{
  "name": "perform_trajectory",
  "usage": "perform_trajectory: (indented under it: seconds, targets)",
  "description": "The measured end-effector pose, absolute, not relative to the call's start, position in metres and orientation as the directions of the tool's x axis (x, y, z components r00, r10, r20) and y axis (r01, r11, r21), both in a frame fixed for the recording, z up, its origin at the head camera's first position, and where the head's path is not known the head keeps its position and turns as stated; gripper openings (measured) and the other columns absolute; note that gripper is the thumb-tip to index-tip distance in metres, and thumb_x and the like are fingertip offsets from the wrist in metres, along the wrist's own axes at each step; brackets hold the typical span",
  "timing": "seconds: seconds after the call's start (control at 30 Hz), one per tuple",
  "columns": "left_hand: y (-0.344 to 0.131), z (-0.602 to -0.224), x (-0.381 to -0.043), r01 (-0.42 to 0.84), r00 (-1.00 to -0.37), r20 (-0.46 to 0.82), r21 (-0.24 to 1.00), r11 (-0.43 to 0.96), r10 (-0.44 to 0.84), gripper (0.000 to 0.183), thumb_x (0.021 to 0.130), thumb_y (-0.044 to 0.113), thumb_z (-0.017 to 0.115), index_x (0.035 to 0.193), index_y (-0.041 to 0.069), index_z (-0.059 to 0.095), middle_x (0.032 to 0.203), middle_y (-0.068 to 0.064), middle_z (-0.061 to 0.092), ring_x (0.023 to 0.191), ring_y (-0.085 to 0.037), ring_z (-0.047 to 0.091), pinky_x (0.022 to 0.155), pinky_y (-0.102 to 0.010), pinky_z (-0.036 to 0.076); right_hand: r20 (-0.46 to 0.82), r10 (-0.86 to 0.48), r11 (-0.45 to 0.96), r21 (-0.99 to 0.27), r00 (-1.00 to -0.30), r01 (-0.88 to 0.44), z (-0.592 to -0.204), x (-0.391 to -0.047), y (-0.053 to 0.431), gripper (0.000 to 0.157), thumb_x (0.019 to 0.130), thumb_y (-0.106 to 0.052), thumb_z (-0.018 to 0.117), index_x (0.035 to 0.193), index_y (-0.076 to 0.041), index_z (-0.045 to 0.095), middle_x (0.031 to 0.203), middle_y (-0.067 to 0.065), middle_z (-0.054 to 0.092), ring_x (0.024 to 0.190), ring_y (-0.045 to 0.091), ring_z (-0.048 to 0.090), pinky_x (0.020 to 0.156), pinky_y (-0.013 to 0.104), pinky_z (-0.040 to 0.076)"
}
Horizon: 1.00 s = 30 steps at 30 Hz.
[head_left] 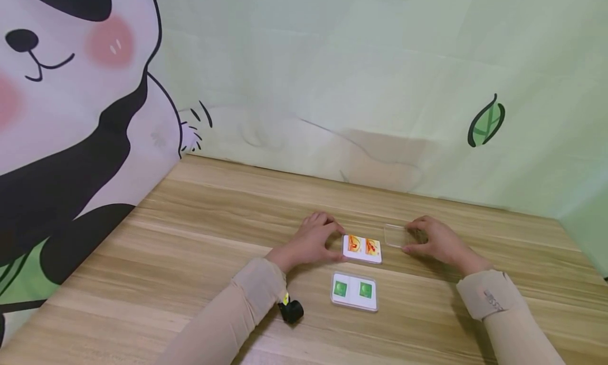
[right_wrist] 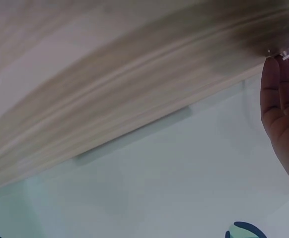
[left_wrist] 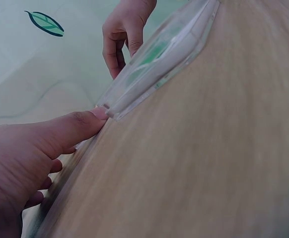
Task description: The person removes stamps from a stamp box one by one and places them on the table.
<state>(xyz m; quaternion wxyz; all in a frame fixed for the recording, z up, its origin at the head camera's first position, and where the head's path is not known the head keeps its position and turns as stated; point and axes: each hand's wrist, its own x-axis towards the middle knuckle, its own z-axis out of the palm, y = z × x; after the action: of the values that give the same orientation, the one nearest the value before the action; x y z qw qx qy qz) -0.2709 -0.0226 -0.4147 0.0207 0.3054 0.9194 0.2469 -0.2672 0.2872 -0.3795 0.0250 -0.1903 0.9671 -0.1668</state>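
Between its thumb and fingers, my left hand [head_left: 311, 241] grips the left end of a case of orange-printed cards [head_left: 362, 248], which lies on the wooden table. To its right, my right hand [head_left: 439, 241] pinches a clear plastic lid [head_left: 395, 236] by its right side. The right wrist view shows only part of this right hand [right_wrist: 283, 99] and a sliver of the lid. Nearer the body lies a clear case [head_left: 354, 292] with two green-printed cards showing. Seen from the left wrist, this green case [left_wrist: 157, 59] rises large beyond the left thumb.
The wood-grain table [head_left: 190, 238] runs back to a pale green printed cloth [head_left: 294, 64]. A large panda print [head_left: 71, 117] covers the left side. A small black device [head_left: 292, 311] sits at the left wrist, close to the green case.
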Motion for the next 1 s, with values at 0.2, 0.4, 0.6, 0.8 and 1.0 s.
perform_trajectory:
  seconds: [0.2, 0.4, 0.6, 0.8, 1.0]
  targets:
    - [-0.0232, -0.4135, -0.2705, 0.554, -0.811, 0.12, 0.47, 0.687, 0.572, 0.058, 0.078, 0.048, 0.075, 0.125, 0.018, 0.06, 0.13, -0.003, 0.05, 0.127, -0.021, 0.039, 0.113, -0.04, 0.025, 0.008, -0.373, 0.875, -0.329, -0.928, -0.355, -0.3789, -0.2679, 0.2868, 0.062, 0.081, -0.037, 0.076, 0.122, 0.007, 0.059, 0.123, 0.028, 0.056, 0.116, 0.045, 0.052, 0.1, 0.059, 0.04]
    - [-0.0239, -0.4143, -0.2707, 0.548, -0.815, 0.115, 0.473, 0.69, 0.568, 0.057, 0.078, 0.048, 0.075, 0.125, 0.018, 0.06, 0.131, -0.004, 0.05, 0.127, -0.021, 0.039, 0.114, -0.04, 0.024, 0.012, -0.376, 0.871, -0.335, -0.927, -0.358, -0.3794, -0.2678, 0.2866, 0.063, 0.081, -0.038, 0.075, 0.122, 0.007, 0.059, 0.124, 0.029, 0.056, 0.117, 0.046, 0.052, 0.1, 0.059, 0.04]
    - [-0.024, -0.4152, -0.2702, 0.548, -0.816, 0.12, 0.472, 0.69, 0.566, 0.057, 0.078, 0.048, 0.076, 0.125, 0.018, 0.06, 0.129, -0.003, 0.05, 0.126, -0.021, 0.039, 0.113, -0.04, 0.026, 0.023, -0.386, 0.869, -0.326, -0.922, -0.372, -0.381, -0.268, 0.2875, 0.062, 0.081, -0.037, 0.075, 0.122, 0.007, 0.059, 0.124, 0.029, 0.056, 0.117, 0.046, 0.052, 0.1, 0.059, 0.04]
    - [-0.0236, -0.416, -0.2701, 0.549, -0.816, 0.119, 0.468, 0.693, 0.566, 0.058, 0.078, 0.048, 0.075, 0.125, 0.018, 0.06, 0.13, -0.004, 0.05, 0.127, -0.021, 0.039, 0.113, -0.04, 0.025, 0.029, -0.393, 0.867, -0.321, -0.919, -0.381, -0.3815, -0.2685, 0.288, 0.06, 0.081, -0.036, 0.075, 0.121, 0.006, 0.06, 0.122, 0.027, 0.058, 0.116, 0.045, 0.053, 0.099, 0.059, 0.04]
    - [-0.0227, -0.4168, -0.2708, 0.551, -0.814, 0.121, 0.471, 0.689, 0.569, 0.058, 0.078, 0.048, 0.075, 0.125, 0.018, 0.06, 0.13, -0.003, 0.05, 0.126, -0.02, 0.039, 0.113, -0.04, 0.025, 0.031, -0.386, 0.866, -0.332, -0.922, -0.374, -0.3795, -0.2663, 0.2878, 0.059, 0.082, -0.035, 0.074, 0.121, 0.007, 0.06, 0.121, 0.027, 0.059, 0.116, 0.045, 0.053, 0.099, 0.058, 0.041]
